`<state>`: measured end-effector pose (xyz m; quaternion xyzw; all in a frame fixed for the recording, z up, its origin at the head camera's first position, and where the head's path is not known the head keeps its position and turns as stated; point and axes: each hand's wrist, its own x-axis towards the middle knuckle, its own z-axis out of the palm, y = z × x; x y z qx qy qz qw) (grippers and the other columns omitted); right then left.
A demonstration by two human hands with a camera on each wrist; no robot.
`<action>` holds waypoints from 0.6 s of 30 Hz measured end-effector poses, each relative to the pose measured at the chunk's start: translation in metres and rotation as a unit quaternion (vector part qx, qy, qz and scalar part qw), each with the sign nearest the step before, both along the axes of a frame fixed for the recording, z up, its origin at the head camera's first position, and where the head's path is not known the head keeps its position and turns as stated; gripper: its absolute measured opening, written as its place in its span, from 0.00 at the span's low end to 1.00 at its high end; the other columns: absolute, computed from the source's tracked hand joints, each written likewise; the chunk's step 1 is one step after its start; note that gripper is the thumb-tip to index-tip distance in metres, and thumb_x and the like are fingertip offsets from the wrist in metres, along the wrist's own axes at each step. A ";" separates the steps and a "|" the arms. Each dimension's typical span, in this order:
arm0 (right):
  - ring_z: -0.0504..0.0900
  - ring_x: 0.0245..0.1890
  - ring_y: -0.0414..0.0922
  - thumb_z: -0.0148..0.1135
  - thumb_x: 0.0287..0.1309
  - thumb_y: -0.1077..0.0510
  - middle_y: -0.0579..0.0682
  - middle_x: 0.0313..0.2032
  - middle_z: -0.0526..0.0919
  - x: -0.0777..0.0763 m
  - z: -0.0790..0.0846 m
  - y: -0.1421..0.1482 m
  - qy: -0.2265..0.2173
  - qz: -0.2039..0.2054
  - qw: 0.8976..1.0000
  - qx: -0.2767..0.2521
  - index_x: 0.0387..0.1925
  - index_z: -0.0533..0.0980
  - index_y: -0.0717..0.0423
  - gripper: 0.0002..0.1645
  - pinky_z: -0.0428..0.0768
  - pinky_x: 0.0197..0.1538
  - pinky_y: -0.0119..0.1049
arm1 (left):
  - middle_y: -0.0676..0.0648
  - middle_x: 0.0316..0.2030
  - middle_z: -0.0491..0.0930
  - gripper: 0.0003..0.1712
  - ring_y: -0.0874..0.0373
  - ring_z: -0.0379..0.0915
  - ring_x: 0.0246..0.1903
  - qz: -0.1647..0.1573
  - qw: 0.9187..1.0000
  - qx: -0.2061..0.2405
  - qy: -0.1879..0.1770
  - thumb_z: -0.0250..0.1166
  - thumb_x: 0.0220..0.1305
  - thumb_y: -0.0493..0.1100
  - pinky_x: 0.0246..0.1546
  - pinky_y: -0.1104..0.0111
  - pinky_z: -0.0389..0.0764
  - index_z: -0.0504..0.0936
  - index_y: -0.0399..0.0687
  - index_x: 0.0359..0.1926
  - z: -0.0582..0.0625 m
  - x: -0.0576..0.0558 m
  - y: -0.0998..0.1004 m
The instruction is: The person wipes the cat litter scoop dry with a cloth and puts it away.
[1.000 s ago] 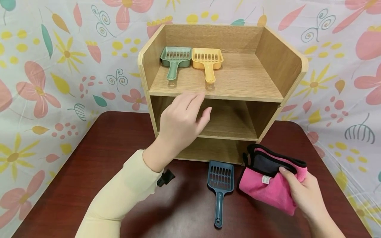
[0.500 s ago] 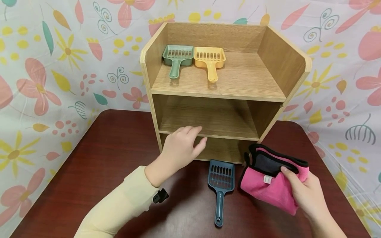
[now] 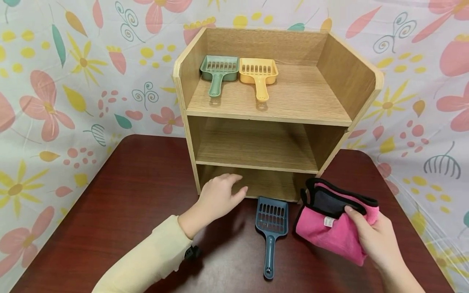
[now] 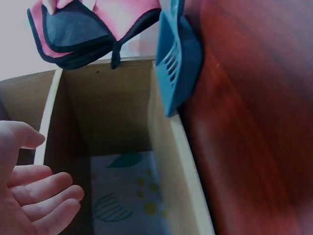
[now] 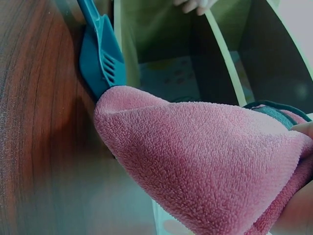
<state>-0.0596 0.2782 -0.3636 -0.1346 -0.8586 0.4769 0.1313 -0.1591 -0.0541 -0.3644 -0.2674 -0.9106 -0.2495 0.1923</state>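
My left hand (image 3: 220, 197) hovers in front of the shelf's lowest compartment, fingers loosely bent and holding nothing. In the left wrist view its relaxed fingers (image 4: 49, 196) show beside the shelf board. My right hand (image 3: 381, 240) grips a folded pink cloth (image 3: 329, 236) with black edging and a dark grey patch, thumb on top. The cloth's fluffy pink side (image 5: 195, 156) fills much of the right wrist view. A dark blue litter scoop (image 3: 271, 228) lies on the table between the hands, its slotted head toward the shelf.
A wooden shelf unit (image 3: 267, 116) stands at the back of the dark red table (image 3: 146, 183). On its top board, a green litter scoop (image 3: 220, 69) and a yellow litter scoop (image 3: 258, 71) lie side by side at the left. A flower-patterned sheet (image 3: 91, 81) hangs behind.
My left hand has come down from in front of the top board to the lowest compartment. My right hand keeps holding the cloth in nearly the same place.
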 end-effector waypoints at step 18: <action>0.70 0.16 0.33 0.58 0.62 0.52 0.37 0.10 0.72 0.001 -0.001 -0.002 -0.002 -0.010 1.000 0.005 0.31 0.74 0.28 0.09 0.68 0.22 0.31 | 0.47 0.31 0.84 0.23 0.64 0.79 0.26 -0.073 0.922 0.148 -0.351 0.64 0.59 0.48 0.30 0.73 0.78 0.80 0.33 0.48 -0.052 0.008 0.004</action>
